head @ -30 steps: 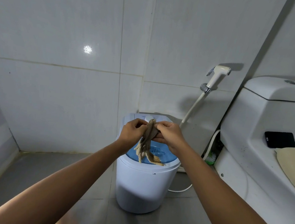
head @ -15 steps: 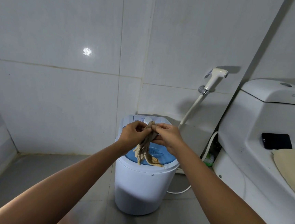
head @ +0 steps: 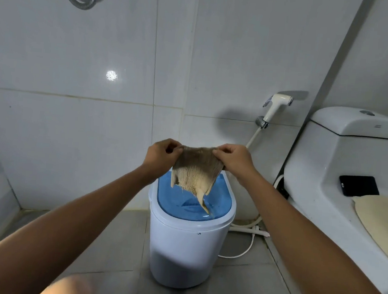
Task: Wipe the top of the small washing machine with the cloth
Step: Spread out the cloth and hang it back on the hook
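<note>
A small white washing machine [head: 186, 244] with a blue lid [head: 179, 199] stands on the floor against the tiled wall. Above its lid hangs a beige ribbed cloth [head: 196, 170], spread out flat. My left hand [head: 162, 154] pinches the cloth's upper left corner. My right hand [head: 233, 158] pinches the upper right corner. The cloth's frayed lower tip dangles down to the lid's front part; whether it touches is unclear. The rear of the lid is hidden behind the cloth.
A white toilet [head: 342, 159] stands on the right with a black phone [head: 358, 186] and a cream mat [head: 384, 215] on it. A bidet sprayer [head: 275, 107] hangs on the wall. A white cord [head: 245, 247] lies on the floor behind the machine.
The cloth was bunched between both hands held close together; the hands have moved apart and pulled it open into a flat sheet above the lid.
</note>
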